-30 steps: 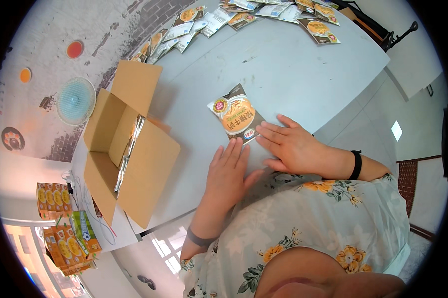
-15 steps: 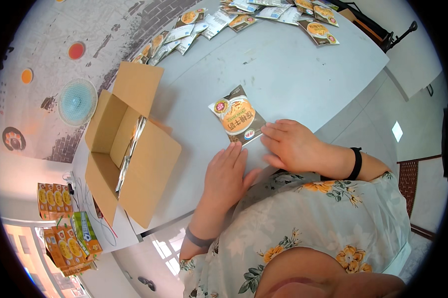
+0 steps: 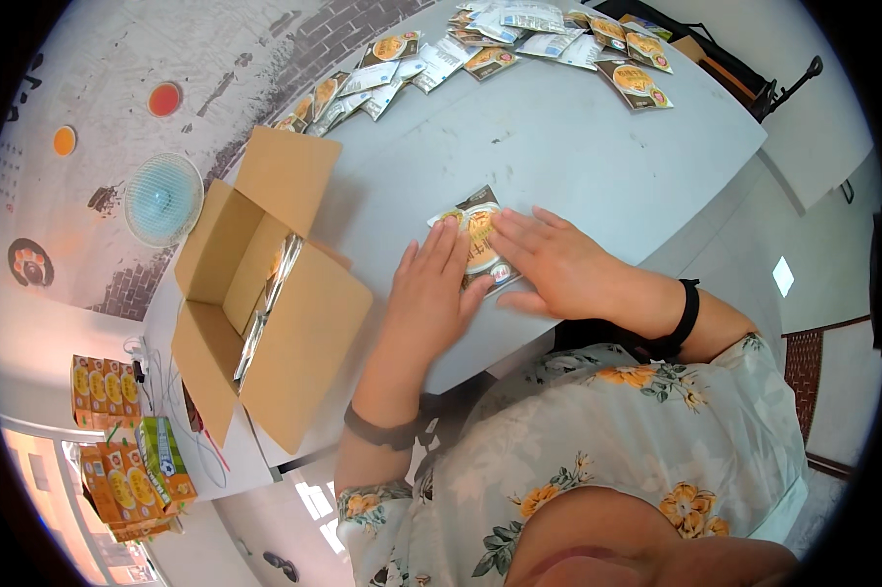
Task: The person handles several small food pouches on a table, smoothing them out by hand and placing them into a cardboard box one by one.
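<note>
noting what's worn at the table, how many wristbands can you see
2: a dark grey wristband on the person's left wrist and a black wristband on the right wrist. No others show.

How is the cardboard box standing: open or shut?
Open: the cardboard box has its flaps spread outward, with silvery packets visible inside.

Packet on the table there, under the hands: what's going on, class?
A person has the left hand and right hand spread over either side of a brown-and-yellow packet, which lies on the pale table. Whether they press on it is hard to tell. An open cardboard box with silvery packets inside stands to the left; more packets lie along the far edge.
</note>
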{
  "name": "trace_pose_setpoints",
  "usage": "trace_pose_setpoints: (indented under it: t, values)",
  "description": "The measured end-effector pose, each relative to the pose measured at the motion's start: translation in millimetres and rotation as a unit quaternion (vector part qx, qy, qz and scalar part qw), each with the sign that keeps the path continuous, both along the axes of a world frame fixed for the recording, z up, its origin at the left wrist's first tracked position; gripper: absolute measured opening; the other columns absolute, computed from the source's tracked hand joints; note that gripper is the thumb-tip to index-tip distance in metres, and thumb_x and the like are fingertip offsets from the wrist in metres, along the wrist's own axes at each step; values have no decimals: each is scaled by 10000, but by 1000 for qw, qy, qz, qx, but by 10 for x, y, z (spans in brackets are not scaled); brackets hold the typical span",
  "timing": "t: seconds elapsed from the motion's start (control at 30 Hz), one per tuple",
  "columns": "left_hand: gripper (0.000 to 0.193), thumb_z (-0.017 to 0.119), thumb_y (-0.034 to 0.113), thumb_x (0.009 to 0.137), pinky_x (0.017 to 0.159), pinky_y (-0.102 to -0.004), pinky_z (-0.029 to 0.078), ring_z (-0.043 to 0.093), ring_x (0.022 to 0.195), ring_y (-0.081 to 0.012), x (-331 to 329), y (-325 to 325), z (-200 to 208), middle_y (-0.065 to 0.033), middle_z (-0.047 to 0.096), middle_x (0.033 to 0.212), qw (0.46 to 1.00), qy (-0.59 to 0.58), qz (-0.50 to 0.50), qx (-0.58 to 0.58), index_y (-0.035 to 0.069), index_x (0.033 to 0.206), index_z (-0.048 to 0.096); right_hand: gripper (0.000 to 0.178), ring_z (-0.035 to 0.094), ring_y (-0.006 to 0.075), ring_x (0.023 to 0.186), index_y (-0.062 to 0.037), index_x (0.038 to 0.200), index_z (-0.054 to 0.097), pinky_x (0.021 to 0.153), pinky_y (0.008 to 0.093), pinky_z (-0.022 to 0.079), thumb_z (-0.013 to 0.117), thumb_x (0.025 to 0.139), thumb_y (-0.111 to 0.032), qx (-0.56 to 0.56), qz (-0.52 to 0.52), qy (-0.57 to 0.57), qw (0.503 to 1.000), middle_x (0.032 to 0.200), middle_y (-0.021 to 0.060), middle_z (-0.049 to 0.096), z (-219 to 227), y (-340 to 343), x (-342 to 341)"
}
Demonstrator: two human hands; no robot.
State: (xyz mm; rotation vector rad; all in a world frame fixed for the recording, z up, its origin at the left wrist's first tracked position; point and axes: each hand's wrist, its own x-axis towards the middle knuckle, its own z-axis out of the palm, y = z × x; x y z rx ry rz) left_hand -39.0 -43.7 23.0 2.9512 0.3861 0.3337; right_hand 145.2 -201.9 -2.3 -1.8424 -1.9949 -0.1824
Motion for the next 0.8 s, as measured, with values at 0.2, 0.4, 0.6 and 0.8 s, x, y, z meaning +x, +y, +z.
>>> trace_pose_setpoints:
  t: [0.2, 0.4, 0.6, 0.8]
  values:
    - [715, 635, 417, 1019, 1220, -588, 299, 384, 1530, -367, 12, 106, -195, -236, 422, 1628, 999, 9, -6, -31, -2, 1564, 437, 775, 494, 353, 1449, 56, 1441, 553, 1226, 516, 342, 657, 959, -541, -37, -3, 17, 999, 1516, 257, 540, -75, 78, -16]
    - [639, 633, 392, 1022, 1217, -581, 310, 438, 1493, -370, 9, 168, -248, -250, 473, 1586, 998, -19, -11, -62, -3, 1509, 511, 747, 500, 351, 1442, 51, 1433, 552, 1218, 539, 346, 703, 940, -490, -29, 3, 49, 998, 1525, 259, 523, -81, 72, -31]
    - [562, 643, 353, 1018, 1182, -569, 364, 503, 1434, -387, 104, 414, -370, -250, 559, 1505, 991, -107, 20, -81, -10, 1441, 575, 732, 463, 351, 1473, 30, 1452, 541, 1216, 574, 334, 729, 921, -437, -43, -15, 37, 998, 1551, 246, 500, -36, 94, -68]
    - [527, 667, 355, 1003, 1096, -514, 467, 609, 1304, -409, 83, 402, -375, -268, 637, 1393, 991, -117, 22, -60, -18, 1373, 625, 709, 423, 346, 1508, -5, 1468, 540, 1220, 600, 318, 741, 899, -379, -86, -15, 51, 995, 1584, 209, 477, 85, 127, 28]
